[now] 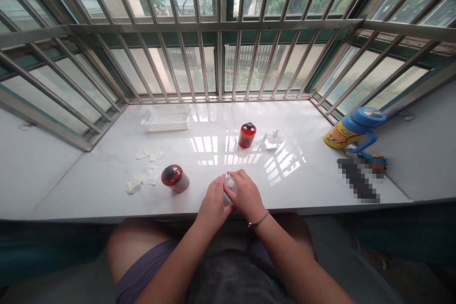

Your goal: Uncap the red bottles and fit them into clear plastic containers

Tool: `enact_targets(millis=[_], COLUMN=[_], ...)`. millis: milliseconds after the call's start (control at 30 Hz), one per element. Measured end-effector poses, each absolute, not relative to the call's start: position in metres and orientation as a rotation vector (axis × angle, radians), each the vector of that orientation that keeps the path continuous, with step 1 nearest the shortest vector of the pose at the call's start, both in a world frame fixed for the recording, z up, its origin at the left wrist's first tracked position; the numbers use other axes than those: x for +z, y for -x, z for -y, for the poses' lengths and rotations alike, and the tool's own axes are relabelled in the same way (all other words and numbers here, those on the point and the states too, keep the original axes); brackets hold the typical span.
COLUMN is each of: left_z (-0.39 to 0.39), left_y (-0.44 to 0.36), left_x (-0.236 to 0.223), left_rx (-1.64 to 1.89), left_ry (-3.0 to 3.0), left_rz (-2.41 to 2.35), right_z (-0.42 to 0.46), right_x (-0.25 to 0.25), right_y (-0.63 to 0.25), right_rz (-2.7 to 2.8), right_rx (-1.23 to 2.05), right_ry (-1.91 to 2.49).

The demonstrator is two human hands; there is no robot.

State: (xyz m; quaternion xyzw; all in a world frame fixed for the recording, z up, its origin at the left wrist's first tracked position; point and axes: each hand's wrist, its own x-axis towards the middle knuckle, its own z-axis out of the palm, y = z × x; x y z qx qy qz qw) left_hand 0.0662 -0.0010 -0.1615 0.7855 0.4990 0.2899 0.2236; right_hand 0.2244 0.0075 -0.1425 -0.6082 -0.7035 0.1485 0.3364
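Observation:
Near the front edge of the white sill (285, 190), my left hand (213, 204) and my right hand (245, 194) meet around a small clear bottle (229, 186). Both hands grip it and hide much of it, and a bit of red shows below them. To the left, a red bottle with a dark cap (174, 178) lies tilted on its side. A second red bottle (247, 135) stands upright farther back. Beside that stands a small clear glass container (273, 139). Crumpled white tissue (144, 179) lies left of the tilted bottle.
A white plastic basket (166, 118) sits at the back left against steel window bars (217, 61). At the right stand a blue-and-yellow sippy cup (351, 128) and a small toy (372, 161), next to a pixelated object (358, 180). My knees lie below the sill.

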Motion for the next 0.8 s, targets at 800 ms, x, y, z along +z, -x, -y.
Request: enact_targets(millis=[800], left_z=[-0.016], left_y=[-0.067], left_x=[-0.161], left_rx=[0.832], left_ry=[-1.944], left_rz=[-1.318], right_z=[0.008], right_x=[-0.142], right_y=[-0.226], right_rz=[1.79], right_rx=[0.313], right_ry=[1.701])
